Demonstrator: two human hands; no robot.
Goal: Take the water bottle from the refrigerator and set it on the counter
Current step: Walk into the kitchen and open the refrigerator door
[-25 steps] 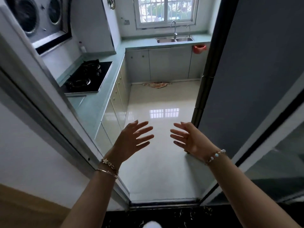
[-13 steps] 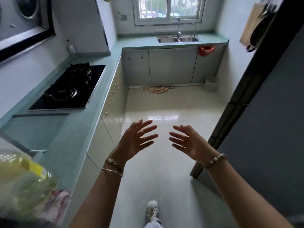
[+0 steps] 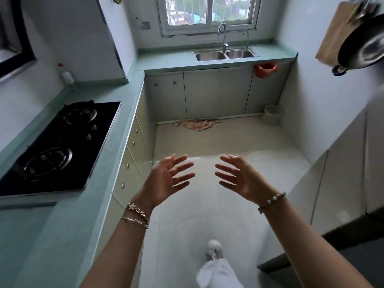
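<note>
So both hands are just up in the air over the floor, holding nothing: left hand (image 3: 166, 181) and right hand (image 3: 241, 179) face each other, palms in, fingers spread wide, a gap between them. No water bottle anywhere in view, can't tell where it is. The green counter (image 3: 116, 129) runs along the left with a black gas hob (image 3: 60, 146) set in it, and the double sink (image 3: 225, 55) sits at the far end under the window.

We see teal counter (image 3: 87, 204) | black stove (image 3: 62, 146) set in left run | bottle (image 3: 67, 74) at back corner | sink (image 3: 225, 55) in far run
</note>
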